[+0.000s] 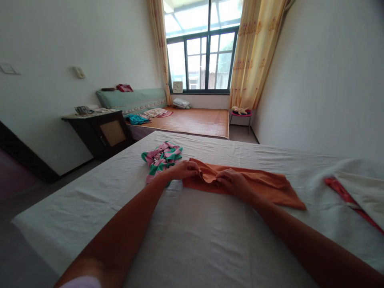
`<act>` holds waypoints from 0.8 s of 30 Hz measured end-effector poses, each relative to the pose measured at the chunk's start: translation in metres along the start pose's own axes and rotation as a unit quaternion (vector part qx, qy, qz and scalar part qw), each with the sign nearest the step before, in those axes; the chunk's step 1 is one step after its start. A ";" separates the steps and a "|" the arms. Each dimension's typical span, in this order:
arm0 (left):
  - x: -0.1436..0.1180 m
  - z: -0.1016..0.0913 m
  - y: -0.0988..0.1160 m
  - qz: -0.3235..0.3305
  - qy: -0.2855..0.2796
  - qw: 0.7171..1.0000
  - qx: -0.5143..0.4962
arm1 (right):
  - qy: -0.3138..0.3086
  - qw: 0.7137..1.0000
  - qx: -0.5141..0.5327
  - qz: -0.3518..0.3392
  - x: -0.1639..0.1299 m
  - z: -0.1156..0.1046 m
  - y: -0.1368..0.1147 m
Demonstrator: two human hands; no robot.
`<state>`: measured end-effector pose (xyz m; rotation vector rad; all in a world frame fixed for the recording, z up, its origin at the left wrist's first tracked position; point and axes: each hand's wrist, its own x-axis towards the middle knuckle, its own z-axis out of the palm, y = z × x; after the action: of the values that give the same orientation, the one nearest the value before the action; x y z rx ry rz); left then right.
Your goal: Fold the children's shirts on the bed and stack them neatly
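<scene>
An orange garment (pixel 264 185), folded into a long strip, lies across the white-covered table (pixel 198 232); its exact kind I cannot tell. At its left end my left hand (pixel 184 169) pinches the cloth between thumb and fingers. My right hand (pixel 235 182) grips the same garment nearer its middle, fingers closed on the edge. Between the two hands the fabric is raised in a small wavy fold. Just beyond my left hand sits a crumpled pink, green and white patterned cloth (pixel 162 157), partly behind my wrist.
A white cloth with a red edge (pixel 360 200) lies at the table's right. Behind stands a bed with a brown mat (pixel 198 120), with a dark cabinet (pixel 100 134) to its left. A small stool (pixel 241 114) stands by the curtain (pixel 249 60).
</scene>
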<state>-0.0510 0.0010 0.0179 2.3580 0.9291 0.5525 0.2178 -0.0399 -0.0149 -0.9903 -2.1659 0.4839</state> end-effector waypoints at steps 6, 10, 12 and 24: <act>0.016 0.028 -0.005 -0.137 0.147 0.975 0.098 | 0.036 0.984 0.073 0.159 0.001 0.004 0.008; 0.018 0.037 0.009 -0.173 0.205 0.933 0.238 | 0.055 0.987 -0.012 0.148 0.002 -0.003 0.009; 0.016 0.038 0.020 -0.116 0.218 0.928 0.279 | 0.095 0.986 -0.051 0.124 0.002 -0.010 0.010; 0.017 0.075 0.021 0.010 0.010 0.971 0.239 | -0.061 0.965 -0.230 0.108 -0.021 -0.017 0.078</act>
<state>0.0118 -0.0245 -0.0242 2.7924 1.1536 0.3913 0.2796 -0.0058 -0.0575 -1.4932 -2.3471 0.1383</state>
